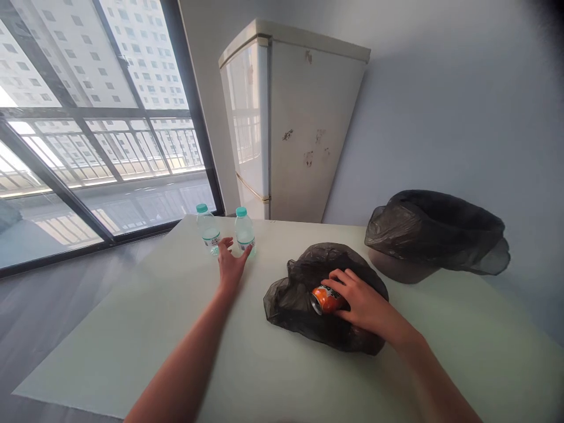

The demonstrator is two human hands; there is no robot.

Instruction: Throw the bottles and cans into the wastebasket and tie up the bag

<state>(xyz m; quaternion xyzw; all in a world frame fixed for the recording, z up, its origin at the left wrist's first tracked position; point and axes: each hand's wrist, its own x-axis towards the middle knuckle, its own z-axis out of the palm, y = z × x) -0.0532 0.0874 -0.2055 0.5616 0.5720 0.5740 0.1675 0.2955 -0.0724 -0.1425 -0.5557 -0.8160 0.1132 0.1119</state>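
My right hand [359, 296] is closed around an orange drink can [325, 299], which lies tilted over the opening of a black plastic bag [282, 302]. The bag spreads on the table, its rim folded outward. At the far left of the table, my left hand [231, 261] reaches to a clear bottle with a teal cap [244, 229]. Its thumb and fingers are apart, the thumb by the bottle's lower part; whether it touches, I cannot tell. A second such bottle [206, 226] stands upright just left of that hand.
On the right, a bin lined with a black bag [409, 235] stands on the pale table [150, 329]. Behind the table are a white fridge [308, 100] and a grey wall. Glass doors [101, 129] lie to the left, past the table's left edge.
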